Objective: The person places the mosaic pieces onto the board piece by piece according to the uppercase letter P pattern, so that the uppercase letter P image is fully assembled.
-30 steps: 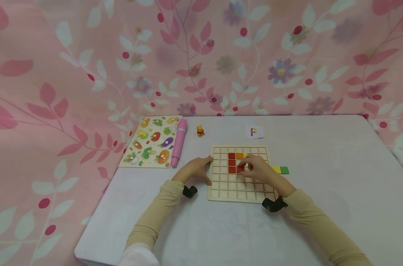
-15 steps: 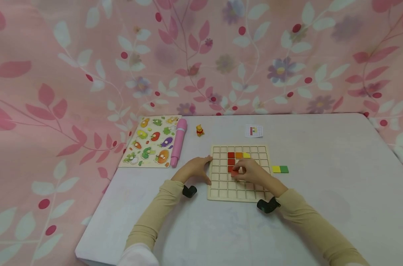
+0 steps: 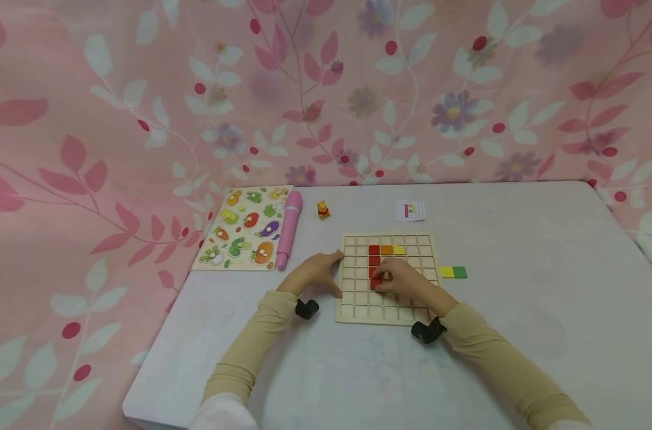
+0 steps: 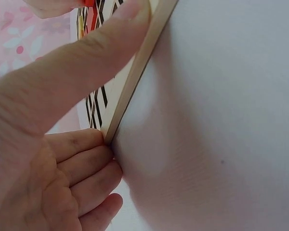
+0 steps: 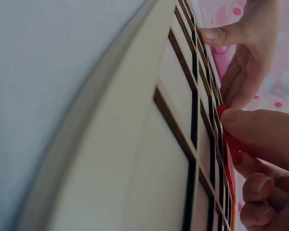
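1. Red and square, the red tile (image 3: pixel 377 282) sits under the right hand's fingertips (image 3: pixel 386 279), pinched between thumb and fingers – directly below the column of red tiles (image 3: pixel 374 260) already seated in the grid board (image 3: pixel 358 310).
2. The right hand (image 3: pixel 406 283) lies over the board's middle, clamped on that tile; the right wrist view shows it low against the cells.
3. The left hand (image 3: pixel 315 273) braces the board's left edge, thumb on the rim, fingers curled against the side.
4. The step in hand looks like seating the tile – it probably needs squaring to the cell, then a press flat.
5. Beyond the right hand, off the board, lie a yellow tile (image 3: pixel 446 272) and a green tile (image 3: pixel 459 272); farther ahead, a pattern card (image 3: pixel 410 211).
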Tool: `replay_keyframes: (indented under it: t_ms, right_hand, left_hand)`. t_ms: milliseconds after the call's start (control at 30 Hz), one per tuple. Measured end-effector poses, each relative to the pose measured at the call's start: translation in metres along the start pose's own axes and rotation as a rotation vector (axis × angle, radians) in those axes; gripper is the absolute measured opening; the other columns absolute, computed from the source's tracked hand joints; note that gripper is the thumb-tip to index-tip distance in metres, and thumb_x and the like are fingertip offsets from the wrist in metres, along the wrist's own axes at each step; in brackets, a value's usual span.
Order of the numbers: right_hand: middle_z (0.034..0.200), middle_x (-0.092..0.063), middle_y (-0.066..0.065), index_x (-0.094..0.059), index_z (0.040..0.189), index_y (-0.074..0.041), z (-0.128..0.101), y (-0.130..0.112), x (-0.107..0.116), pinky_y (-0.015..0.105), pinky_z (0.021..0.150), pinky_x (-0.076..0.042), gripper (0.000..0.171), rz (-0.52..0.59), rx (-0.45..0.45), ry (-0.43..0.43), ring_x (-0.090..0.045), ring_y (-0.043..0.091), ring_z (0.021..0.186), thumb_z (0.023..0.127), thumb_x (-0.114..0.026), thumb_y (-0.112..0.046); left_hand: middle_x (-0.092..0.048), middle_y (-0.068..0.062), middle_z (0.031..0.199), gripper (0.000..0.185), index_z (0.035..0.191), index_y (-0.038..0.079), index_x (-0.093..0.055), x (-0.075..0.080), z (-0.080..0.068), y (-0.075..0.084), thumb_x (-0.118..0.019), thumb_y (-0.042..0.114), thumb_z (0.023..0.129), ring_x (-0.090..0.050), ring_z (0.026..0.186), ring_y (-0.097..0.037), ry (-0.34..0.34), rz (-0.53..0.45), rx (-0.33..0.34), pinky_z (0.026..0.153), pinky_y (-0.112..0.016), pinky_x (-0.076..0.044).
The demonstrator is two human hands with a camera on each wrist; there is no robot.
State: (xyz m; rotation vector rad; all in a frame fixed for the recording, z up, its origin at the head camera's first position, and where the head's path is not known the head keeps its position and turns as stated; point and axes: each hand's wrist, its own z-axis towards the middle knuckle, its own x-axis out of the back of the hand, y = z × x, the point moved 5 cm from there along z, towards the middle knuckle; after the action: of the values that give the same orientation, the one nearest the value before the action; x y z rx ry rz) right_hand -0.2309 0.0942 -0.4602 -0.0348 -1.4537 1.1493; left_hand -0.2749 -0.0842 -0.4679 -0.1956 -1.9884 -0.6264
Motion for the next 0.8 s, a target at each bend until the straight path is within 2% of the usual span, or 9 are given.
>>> replay_keyframes:
  t_ms: [233,433,800]
  right_hand:
    - [0.077,-0.055,-0.001,-0.068,0.086,-0.004,0.0021,0.0004,-0.0034,0.024,0.059,-0.043,0.015,-0.020,-0.042,-0.045,-0.045,0.014,0.068,0.073,-0.074,-0.011]
    - [0.078,-0.054,-0.003,-0.069,0.086,-0.005,0.0048,-0.0002,-0.0035,0.024,0.060,-0.044,0.016,-0.030,-0.066,-0.049,-0.045,0.013,0.070,0.073,-0.075,-0.013]
    - [0.080,-0.055,-0.004,-0.069,0.090,-0.006,0.0013,0.0005,-0.0054,0.024,0.061,-0.044,0.019,-0.021,-0.063,-0.033,-0.046,0.012,0.070,0.073,-0.074,-0.013]
  left_hand:
    - [-0.027,-0.006,0.143,0.104,0.140,0.011,-0.030,0.0000,-0.0009,0.0002,-0.084,0.038,0.056,-0.030,0.125,-0.026,-0.007,-0.006,-0.001,0.101,-0.035,-0.025]
    - [-0.027,-0.006,0.143,0.103,0.140,0.012,-0.031,0.0026,-0.0012,0.0008,-0.084,0.037,0.056,-0.031,0.125,-0.026,0.013,-0.002,0.003,0.101,-0.035,-0.025]
    - [-0.027,-0.006,0.143,0.103,0.140,0.011,-0.031,0.0015,-0.0024,0.0011,-0.084,0.037,0.056,-0.030,0.125,-0.026,0.002,0.000,0.001,0.101,-0.034,-0.025]
